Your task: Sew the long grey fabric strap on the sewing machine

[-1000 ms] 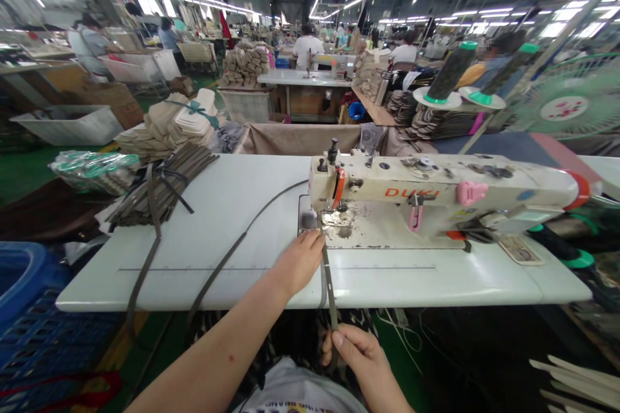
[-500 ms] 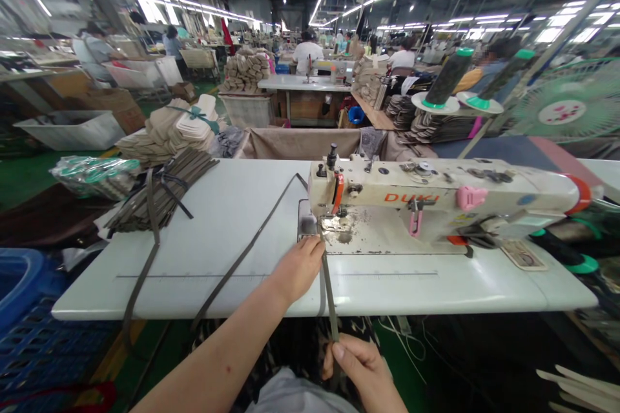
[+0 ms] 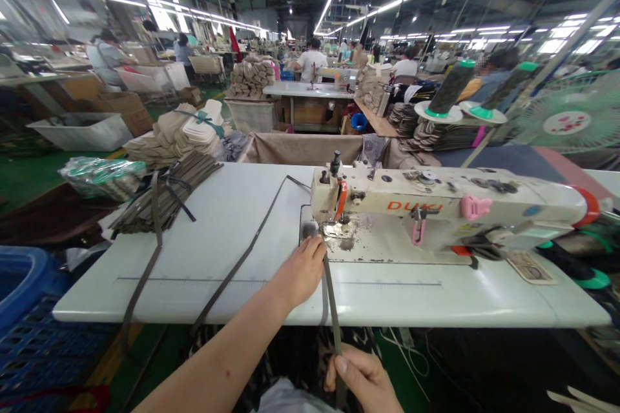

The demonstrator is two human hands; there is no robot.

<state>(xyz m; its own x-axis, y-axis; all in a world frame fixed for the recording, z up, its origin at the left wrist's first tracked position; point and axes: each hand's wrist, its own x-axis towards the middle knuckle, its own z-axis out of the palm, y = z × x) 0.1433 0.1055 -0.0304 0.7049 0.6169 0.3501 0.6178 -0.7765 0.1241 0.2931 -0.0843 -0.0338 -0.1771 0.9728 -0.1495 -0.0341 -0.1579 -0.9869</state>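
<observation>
A narrow dark grey strap (image 3: pixel 331 300) runs from under the needle of a white sewing machine (image 3: pixel 436 206) down over the table's front edge. My left hand (image 3: pixel 301 272) rests on the white table (image 3: pixel 203 251) just left of the needle, fingers closed against the strap. My right hand (image 3: pixel 363 379) is below the table edge, pinching the strap's lower part between thumb and fingers. The sewn strap trails out behind the machine and sweeps left across the table and off its front edge.
A tied bundle of dark straps (image 3: pixel 165 197) lies at the table's back left, with one loose strap hanging over the front. A blue crate (image 3: pixel 29 310) stands on the floor at left. Thread cones (image 3: pixel 450 84) and a fan (image 3: pixel 571 113) stand at right. Other people work at far tables.
The strap behind the machine has fed further out and straightened across the table. Both hands keep their hold; the view has tilted up a little.
</observation>
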